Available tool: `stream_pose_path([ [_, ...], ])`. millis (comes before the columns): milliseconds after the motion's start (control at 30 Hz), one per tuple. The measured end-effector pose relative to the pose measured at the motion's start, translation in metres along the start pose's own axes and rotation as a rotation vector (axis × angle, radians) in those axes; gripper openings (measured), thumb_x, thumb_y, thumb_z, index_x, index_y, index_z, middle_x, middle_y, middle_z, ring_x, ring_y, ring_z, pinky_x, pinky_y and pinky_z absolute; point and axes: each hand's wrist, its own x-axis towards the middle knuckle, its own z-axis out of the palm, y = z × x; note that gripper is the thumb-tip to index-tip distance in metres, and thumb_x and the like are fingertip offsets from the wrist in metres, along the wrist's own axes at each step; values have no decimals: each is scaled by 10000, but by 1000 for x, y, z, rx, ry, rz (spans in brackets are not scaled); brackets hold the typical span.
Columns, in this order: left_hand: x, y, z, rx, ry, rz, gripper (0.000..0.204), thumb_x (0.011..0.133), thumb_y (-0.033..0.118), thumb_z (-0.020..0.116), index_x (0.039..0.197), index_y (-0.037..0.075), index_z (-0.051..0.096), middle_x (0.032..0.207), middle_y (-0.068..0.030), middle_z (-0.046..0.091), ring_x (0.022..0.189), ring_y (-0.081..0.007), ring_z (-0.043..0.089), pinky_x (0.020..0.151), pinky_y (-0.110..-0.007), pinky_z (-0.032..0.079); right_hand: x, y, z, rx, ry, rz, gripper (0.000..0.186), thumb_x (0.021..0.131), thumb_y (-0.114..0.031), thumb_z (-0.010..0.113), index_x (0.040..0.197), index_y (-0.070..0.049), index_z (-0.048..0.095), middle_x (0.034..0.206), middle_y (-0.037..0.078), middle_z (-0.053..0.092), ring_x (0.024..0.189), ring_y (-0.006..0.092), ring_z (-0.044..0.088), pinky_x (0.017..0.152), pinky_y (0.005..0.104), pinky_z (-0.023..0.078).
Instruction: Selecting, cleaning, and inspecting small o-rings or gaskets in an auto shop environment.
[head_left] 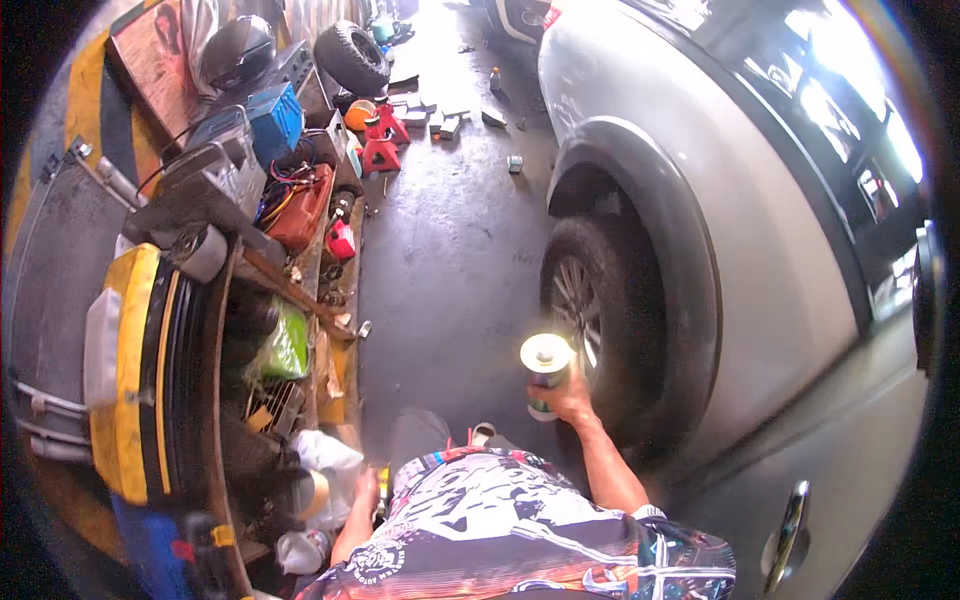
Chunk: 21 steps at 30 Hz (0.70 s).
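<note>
My right hand point(566, 396) is wrapped round a cylindrical can point(546, 354) with a shiny pale round top and a darker side. The can is upright, in front of the car's wheel point(580, 290) and beside its dark tyre. Low on the left, my left hand point(366, 492) hangs beside my body, close to the shelf. A small yellow and black thing point(383, 478) shows at its fingers, partly hidden by the hand. What that thing is, I cannot make out.
A silver car point(740, 200) fills the right side. Along the left runs a cluttered wooden shelf point(222, 400) with a blue box point(275, 118) and a green bag point(288, 340). Red jack stands point(380, 150), a loose tyre point(352, 58) and small boxes point(450, 128) are farther ahead.
</note>
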Motion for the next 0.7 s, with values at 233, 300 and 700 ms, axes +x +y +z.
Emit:
stream_pose_path([
  [233,166,74,27,45,62,-166,456,901,375,429,953,-15,660,853,-198,669,772,-294,627,688,-474,471,225,-84,65,87,-36,-84,829,576,-167,865,1267,-71,416,1155,127,608,1090,262,590,937,377,477],
  [300,237,121,15,20,38,-178,448,902,369,429,950,-10,662,857,-196,672,777,-290,629,693,-473,474,283,-97,84,117,-24,-69,827,578,-170,864,1266,-70,417,1157,130,606,1092,263,590,937,380,476],
  [700,650,705,-138,-172,-32,295,304,846,341,506,697,88,586,540,-39,500,459,-191,495,431,-354,384,635,-140,74,227,304,185,797,565,-154,879,1214,-47,429,1152,128,607,1082,248,587,943,382,463],
])
